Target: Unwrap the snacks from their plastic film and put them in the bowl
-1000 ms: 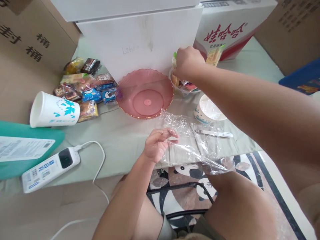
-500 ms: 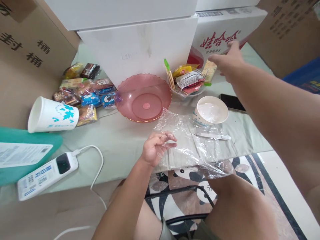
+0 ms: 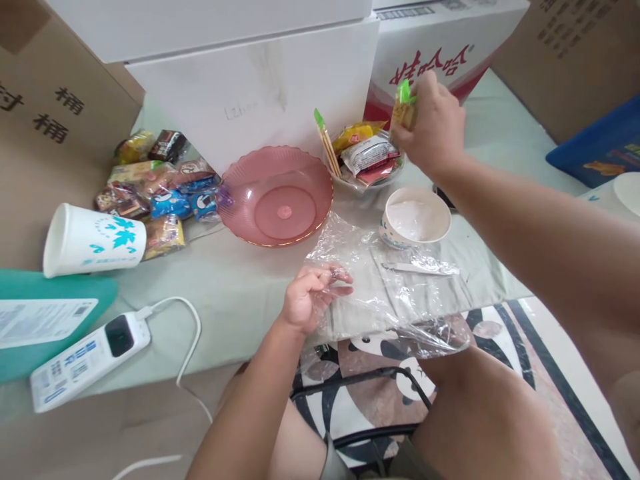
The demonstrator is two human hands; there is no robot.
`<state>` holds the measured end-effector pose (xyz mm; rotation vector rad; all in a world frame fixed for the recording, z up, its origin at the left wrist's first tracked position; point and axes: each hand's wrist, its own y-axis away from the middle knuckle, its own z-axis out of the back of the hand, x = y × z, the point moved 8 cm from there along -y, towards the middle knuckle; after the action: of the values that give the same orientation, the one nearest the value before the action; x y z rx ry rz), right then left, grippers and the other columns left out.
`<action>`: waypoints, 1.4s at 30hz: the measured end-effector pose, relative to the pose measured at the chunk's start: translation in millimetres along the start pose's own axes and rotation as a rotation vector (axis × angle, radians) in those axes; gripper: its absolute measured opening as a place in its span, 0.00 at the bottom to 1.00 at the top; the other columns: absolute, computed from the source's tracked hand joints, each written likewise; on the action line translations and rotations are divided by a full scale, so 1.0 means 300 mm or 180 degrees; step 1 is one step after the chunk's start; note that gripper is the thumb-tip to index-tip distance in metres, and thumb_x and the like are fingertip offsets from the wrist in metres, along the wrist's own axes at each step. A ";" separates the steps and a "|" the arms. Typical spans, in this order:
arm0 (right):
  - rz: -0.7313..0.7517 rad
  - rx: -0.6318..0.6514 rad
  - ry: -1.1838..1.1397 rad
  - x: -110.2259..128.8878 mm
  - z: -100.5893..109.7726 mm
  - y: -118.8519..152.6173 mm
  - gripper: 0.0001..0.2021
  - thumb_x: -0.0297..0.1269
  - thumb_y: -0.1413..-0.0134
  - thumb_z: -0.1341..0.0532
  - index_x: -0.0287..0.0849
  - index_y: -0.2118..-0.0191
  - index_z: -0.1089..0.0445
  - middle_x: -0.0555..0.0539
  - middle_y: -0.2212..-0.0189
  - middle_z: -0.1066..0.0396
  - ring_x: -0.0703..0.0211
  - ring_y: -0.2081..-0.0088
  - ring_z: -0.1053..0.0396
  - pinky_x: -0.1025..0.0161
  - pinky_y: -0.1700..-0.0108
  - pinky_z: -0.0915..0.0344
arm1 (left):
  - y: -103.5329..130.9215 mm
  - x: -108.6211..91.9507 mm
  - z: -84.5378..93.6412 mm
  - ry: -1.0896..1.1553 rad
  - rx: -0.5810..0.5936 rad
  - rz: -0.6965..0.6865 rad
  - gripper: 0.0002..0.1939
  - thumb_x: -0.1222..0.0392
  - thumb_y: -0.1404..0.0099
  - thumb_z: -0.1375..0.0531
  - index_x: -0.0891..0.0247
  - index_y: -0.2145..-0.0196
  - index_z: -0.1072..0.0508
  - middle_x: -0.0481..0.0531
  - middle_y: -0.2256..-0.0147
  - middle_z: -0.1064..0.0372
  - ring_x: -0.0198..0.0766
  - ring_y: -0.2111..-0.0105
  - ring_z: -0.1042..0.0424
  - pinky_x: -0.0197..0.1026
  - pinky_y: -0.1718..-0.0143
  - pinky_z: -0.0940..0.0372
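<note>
My right hand [image 3: 440, 127] grips a biscuit packet [image 3: 403, 107] with a bright green end, raised above the right side of a clear bowl [image 3: 357, 186] filled with wrapped snacks. Low in front of me, my left hand [image 3: 313, 297] is closed on a thin, clear plastic bag [image 3: 350, 250]. The bag spreads right across the table edge and hangs down towards my knee. A pink scalloped bowl [image 3: 245, 207], with nothing in it, lies beyond my left hand. Nearer my right forearm stands a white paper bowl [image 3: 417, 223], and a slim white tool [image 3: 420, 269] lies under or beside the plastic.
Several wrapped snacks [image 3: 160, 180] are piled at the left, beside a paper cup [image 3: 95, 240] on its side. A power strip [image 3: 90, 360] with a white cable occupies the near left. White boxes [image 3: 250, 87] form a wall behind. A blue package [image 3: 600, 147] stands at the right.
My right hand has come down and left from its outstretched pose, closing on the biscuit packet and lifting it off the snack bowl. The view has shifted slightly; my left hand stays on the bag.
</note>
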<state>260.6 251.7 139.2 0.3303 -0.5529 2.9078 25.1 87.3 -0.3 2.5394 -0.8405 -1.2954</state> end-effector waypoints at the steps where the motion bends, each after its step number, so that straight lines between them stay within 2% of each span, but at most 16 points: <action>1: -0.0031 0.0042 -0.0017 -0.003 -0.008 0.007 0.17 0.34 0.38 0.39 0.43 0.45 0.40 0.36 0.44 0.31 0.47 0.48 0.32 0.49 0.48 0.37 | 0.002 0.000 0.001 0.0001 -0.0006 0.0003 0.11 0.64 0.61 0.40 0.65 0.90 0.41 0.55 0.71 0.29 0.41 0.67 0.27 0.43 0.65 0.25; 5: -0.0142 0.0216 -0.0048 -0.007 -0.021 0.018 0.13 0.34 0.38 0.40 0.39 0.48 0.36 0.35 0.51 0.27 0.50 0.53 0.31 0.52 0.52 0.38 | 0.007 -0.004 0.004 0.0014 -0.0027 -0.0010 0.11 0.63 0.61 0.40 0.65 0.90 0.40 0.55 0.71 0.29 0.41 0.67 0.27 0.42 0.66 0.25; 8: -0.0363 0.0351 -0.0025 -0.019 -0.019 0.014 0.12 0.33 0.40 0.39 0.36 0.52 0.33 0.33 0.52 0.26 0.52 0.55 0.32 0.54 0.54 0.38 | 0.007 -0.005 0.004 0.0027 -0.0032 -0.0003 0.11 0.64 0.61 0.40 0.65 0.90 0.41 0.55 0.71 0.29 0.40 0.67 0.27 0.42 0.66 0.25; 14: -0.0623 0.1051 0.0172 -0.055 -0.094 0.009 0.06 0.32 0.47 0.35 0.34 0.65 0.29 0.34 0.60 0.25 0.55 0.59 0.32 0.51 0.55 0.37 | 0.005 -0.002 0.003 0.0061 -0.0002 0.0010 0.11 0.64 0.60 0.39 0.65 0.90 0.39 0.55 0.70 0.29 0.40 0.67 0.26 0.42 0.66 0.24; 18: -0.0587 0.1110 0.0075 -0.070 -0.093 0.018 0.12 0.39 0.39 0.43 0.33 0.61 0.28 0.31 0.58 0.26 0.53 0.58 0.31 0.47 0.53 0.36 | 0.007 -0.003 0.010 0.0084 -0.0053 -0.0018 0.10 0.64 0.61 0.39 0.66 0.90 0.38 0.55 0.70 0.29 0.41 0.67 0.26 0.43 0.66 0.24; 20: -0.0539 0.0811 0.0046 -0.054 -0.040 0.017 0.17 0.40 0.35 0.46 0.31 0.54 0.28 0.27 0.51 0.28 0.47 0.51 0.30 0.44 0.50 0.36 | 0.007 -0.004 0.011 0.0089 -0.0063 -0.0029 0.09 0.64 0.61 0.40 0.66 0.90 0.37 0.56 0.70 0.29 0.41 0.67 0.26 0.43 0.66 0.24; 22: -0.0197 0.0353 0.0044 0.015 0.033 0.006 0.19 0.36 0.37 0.44 0.31 0.45 0.30 0.27 0.44 0.33 0.43 0.45 0.32 0.44 0.45 0.36 | 0.006 -0.004 0.010 0.0101 -0.0047 -0.0022 0.09 0.64 0.60 0.39 0.66 0.90 0.37 0.55 0.70 0.29 0.41 0.67 0.26 0.43 0.65 0.24; 24: 0.0401 0.0129 -0.0083 0.136 0.077 -0.008 0.24 0.32 0.40 0.41 0.37 0.38 0.34 0.32 0.40 0.36 0.45 0.43 0.32 0.47 0.43 0.35 | 0.004 -0.003 0.010 0.0106 -0.0023 -0.0016 0.08 0.65 0.59 0.38 0.66 0.89 0.34 0.55 0.70 0.29 0.41 0.67 0.26 0.43 0.65 0.25; 26: 0.0867 0.0301 -0.0412 0.263 0.069 -0.025 0.29 0.33 0.40 0.41 0.45 0.33 0.38 0.37 0.40 0.37 0.50 0.46 0.29 0.50 0.42 0.34 | 0.002 -0.004 0.010 0.0094 0.0010 -0.0051 0.05 0.64 0.57 0.37 0.66 0.86 0.28 0.54 0.71 0.28 0.41 0.67 0.25 0.42 0.66 0.25; 28: 0.0967 0.0606 -0.0663 0.358 0.029 -0.052 0.31 0.38 0.37 0.42 0.52 0.29 0.43 0.41 0.38 0.37 0.55 0.49 0.28 0.51 0.40 0.34 | 0.001 -0.006 0.009 0.0113 0.0078 -0.0114 0.03 0.65 0.56 0.36 0.65 0.84 0.25 0.54 0.70 0.27 0.41 0.67 0.25 0.42 0.66 0.26; 29: 0.0977 0.0746 -0.0666 0.394 0.003 -0.065 0.30 0.39 0.35 0.41 0.52 0.29 0.41 0.41 0.37 0.37 0.56 0.48 0.28 0.52 0.39 0.35 | 0.001 -0.006 0.008 0.0135 0.0116 -0.0134 0.03 0.65 0.56 0.36 0.65 0.84 0.25 0.54 0.70 0.27 0.41 0.67 0.25 0.42 0.66 0.26; 31: 0.0976 0.0916 -0.0527 0.435 -0.041 -0.085 0.24 0.38 0.36 0.40 0.45 0.36 0.30 0.39 0.39 0.32 0.54 0.45 0.29 0.52 0.37 0.36 | 0.003 -0.007 0.009 0.0187 0.0155 -0.0152 0.02 0.65 0.56 0.36 0.64 0.83 0.25 0.54 0.70 0.26 0.40 0.67 0.25 0.41 0.66 0.27; 33: 0.0959 0.0940 -0.0343 0.438 -0.063 -0.096 0.18 0.33 0.40 0.38 0.38 0.47 0.22 0.37 0.45 0.26 0.49 0.46 0.29 0.50 0.39 0.35 | 0.006 -0.008 0.013 0.0203 0.0161 -0.0141 0.02 0.64 0.56 0.34 0.64 0.82 0.24 0.53 0.70 0.27 0.40 0.67 0.25 0.41 0.66 0.27; 36: 0.0870 0.0829 -0.0144 0.390 -0.059 -0.098 0.14 0.30 0.43 0.38 0.32 0.53 0.20 0.35 0.54 0.21 0.49 0.52 0.27 0.47 0.44 0.33 | 0.012 -0.010 0.017 0.0181 0.0195 -0.0113 0.04 0.62 0.53 0.33 0.65 0.80 0.23 0.54 0.70 0.26 0.41 0.67 0.25 0.42 0.65 0.27; 40: 0.0863 0.0774 -0.0036 0.326 -0.055 -0.090 0.12 0.31 0.43 0.39 0.36 0.57 0.20 0.42 0.61 0.22 0.57 0.60 0.31 0.50 0.47 0.32 | 0.017 -0.009 0.021 0.0190 0.0179 -0.0126 0.04 0.62 0.50 0.33 0.65 0.79 0.22 0.55 0.69 0.26 0.42 0.66 0.25 0.43 0.64 0.27; 42: 0.0927 0.0865 -0.0047 0.308 -0.075 -0.087 0.10 0.30 0.45 0.36 0.39 0.58 0.21 0.45 0.60 0.24 0.59 0.60 0.33 0.54 0.48 0.32 | 0.018 -0.008 0.022 0.0189 0.0155 -0.0145 0.04 0.62 0.50 0.33 0.65 0.79 0.22 0.55 0.69 0.26 0.42 0.66 0.25 0.44 0.64 0.27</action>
<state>172.7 295.2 150.4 0.3296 -0.2202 3.2718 16.6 84.8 -0.5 2.6355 -0.8169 -1.2201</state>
